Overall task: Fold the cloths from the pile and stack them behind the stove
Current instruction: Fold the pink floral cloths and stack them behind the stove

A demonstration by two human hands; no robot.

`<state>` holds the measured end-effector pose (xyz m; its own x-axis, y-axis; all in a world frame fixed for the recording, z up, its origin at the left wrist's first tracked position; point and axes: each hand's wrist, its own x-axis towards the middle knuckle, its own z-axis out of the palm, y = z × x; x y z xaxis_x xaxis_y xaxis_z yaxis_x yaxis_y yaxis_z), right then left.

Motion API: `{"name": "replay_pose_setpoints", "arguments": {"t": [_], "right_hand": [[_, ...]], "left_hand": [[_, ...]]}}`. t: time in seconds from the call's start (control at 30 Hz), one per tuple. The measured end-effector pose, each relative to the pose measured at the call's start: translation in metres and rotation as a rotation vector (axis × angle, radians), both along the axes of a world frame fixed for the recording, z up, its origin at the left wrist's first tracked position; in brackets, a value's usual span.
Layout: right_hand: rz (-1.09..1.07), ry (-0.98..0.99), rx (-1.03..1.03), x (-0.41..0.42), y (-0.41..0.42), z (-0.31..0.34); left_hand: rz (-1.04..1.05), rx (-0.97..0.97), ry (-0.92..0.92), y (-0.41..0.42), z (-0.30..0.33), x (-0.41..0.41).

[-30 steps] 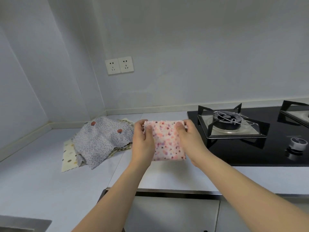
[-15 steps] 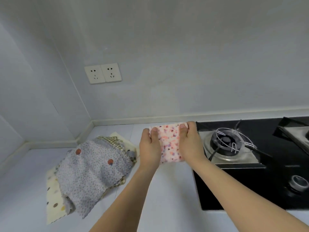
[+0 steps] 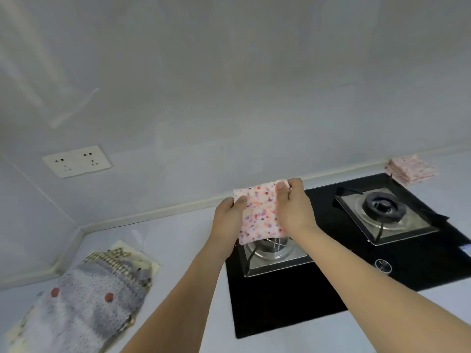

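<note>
Head view: both hands hold a folded pink cloth above the stove

Head view shows two bare arms that reach forward over a pale counter [image 3: 165, 240]. The left hand [image 3: 227, 220] and the right hand [image 3: 293, 207] hold one folded pink cloth [image 3: 258, 215] between them. The cloth has small red, orange and purple spots. Each hand pinches one side of it, with the thumb on the near face and the other fingers behind it, so both hands are closed on the cloth. The cloth hangs in the air, above the left burner [image 3: 274, 250] of the black stove [image 3: 293, 296], and its lower edge covers a part of this burner.

The right burner [image 3: 384, 210] stands free, further to the right. Behind the stove, at the far right corner and close to the wall, lies a stack of folded pink cloths [image 3: 410, 170] with the same pattern. It is a little blurred, so I cannot count the pieces.

On the counter at the lower left lies the pile of cloths [image 3: 84, 301] that are not folded. A grey dotted cloth with two red spots is on top, and a checked one and a cream one show under it. On the wall at the left is a white double socket [image 3: 76, 161].
</note>
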<state>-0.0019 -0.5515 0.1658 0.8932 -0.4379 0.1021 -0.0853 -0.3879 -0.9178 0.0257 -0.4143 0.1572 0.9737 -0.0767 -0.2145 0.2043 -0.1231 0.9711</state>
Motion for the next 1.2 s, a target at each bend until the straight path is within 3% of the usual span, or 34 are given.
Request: {"name": "replay_pose_setpoints", "arguments": {"t": [0.17,0.47,0.7,0.83,1.2], "right_hand": [[-0.007,0.058,0.066,0.013,-0.106,-0.003],[-0.069,0.538,0.523,0.053,-0.253,-0.029],[-0.131,0.445,0.500,0.049,-0.381,-0.049],[-0.218,0.387,0.453,0.071,-0.480,-0.055],[-0.146,0.438,0.303,0.180,-0.698,-0.108]], "left_hand": [[-0.059,-0.035,0.049,-0.090,-0.006,0.009],[-0.046,0.090,0.094,-0.231,-0.030,0.047],[-0.178,0.044,0.309,-0.362,-0.053,0.078],[-0.192,0.061,0.298,-0.457,-0.058,0.101],[-0.096,0.041,0.334,-0.675,-0.114,0.198]]}}
